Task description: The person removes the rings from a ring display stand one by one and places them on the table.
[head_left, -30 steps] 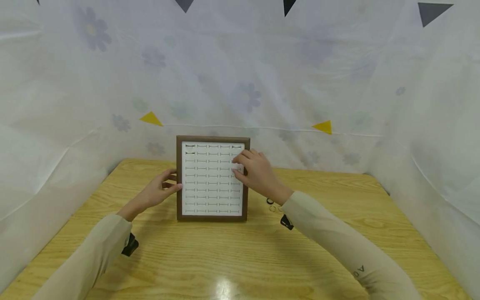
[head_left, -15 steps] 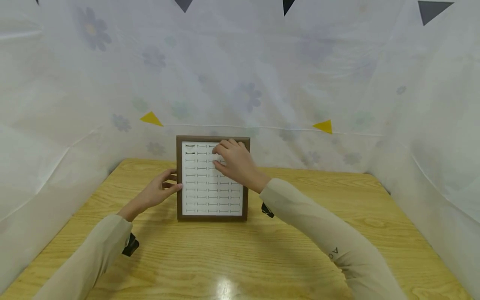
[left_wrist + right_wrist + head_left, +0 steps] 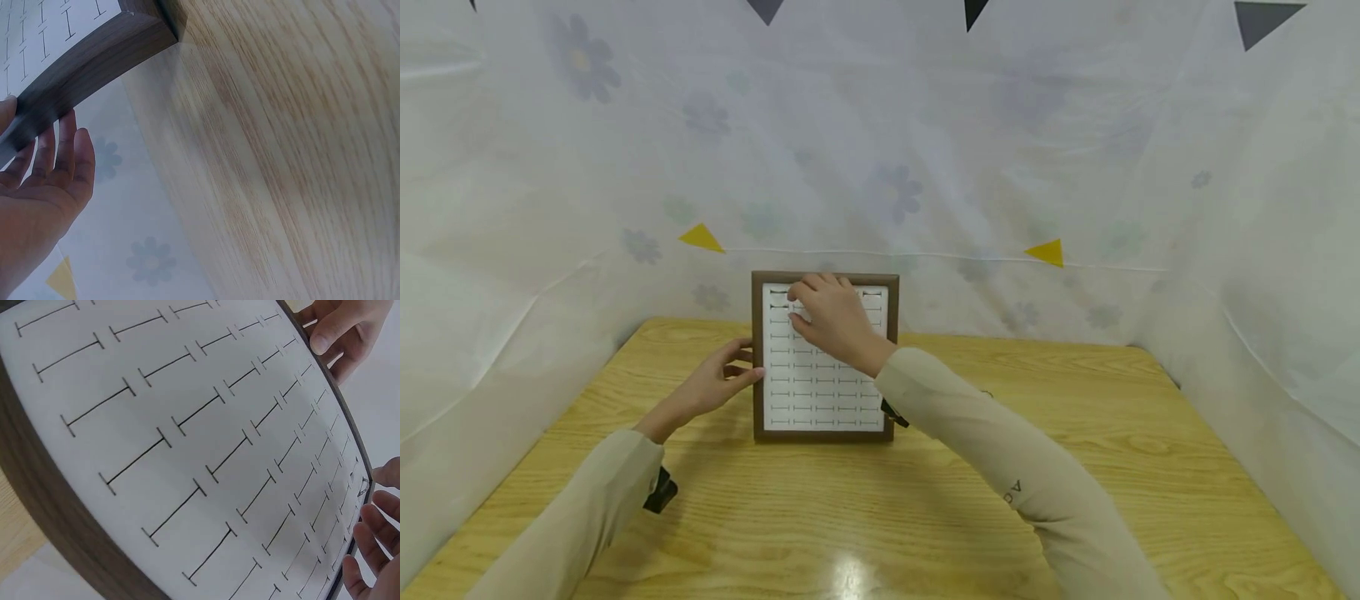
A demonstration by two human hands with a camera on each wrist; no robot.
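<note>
A pale wooden bench (image 3: 925, 500) stood inside a tent of thin white sheeting printed with faded flowers and hung with small yellow and dark pennants. The right hand (image 3: 829, 312) reached across to the far left corner of the ring tray (image 3: 820, 392), its fingers bent down onto the white padding near the top rows; whether they pinched anything there could not be told, since the hand hid its own fingertips. The left hand (image 3: 718, 383) lay against the tray's left edge, fingers loosely extended along the dark wooden frame (image 3: 94, 65) and the thumb at its front, steadying it rather than clamping it. The tray stood propped on its near edge at the middle of the bench, leaning away toward the sheeting. Its insert (image 3: 187, 444) was a soft white foam cut with rows of slits. Judged from this, the tray was light and stiff at the frame but yielding in the foam, so the frame's sides were the safe place to take hold.
</note>
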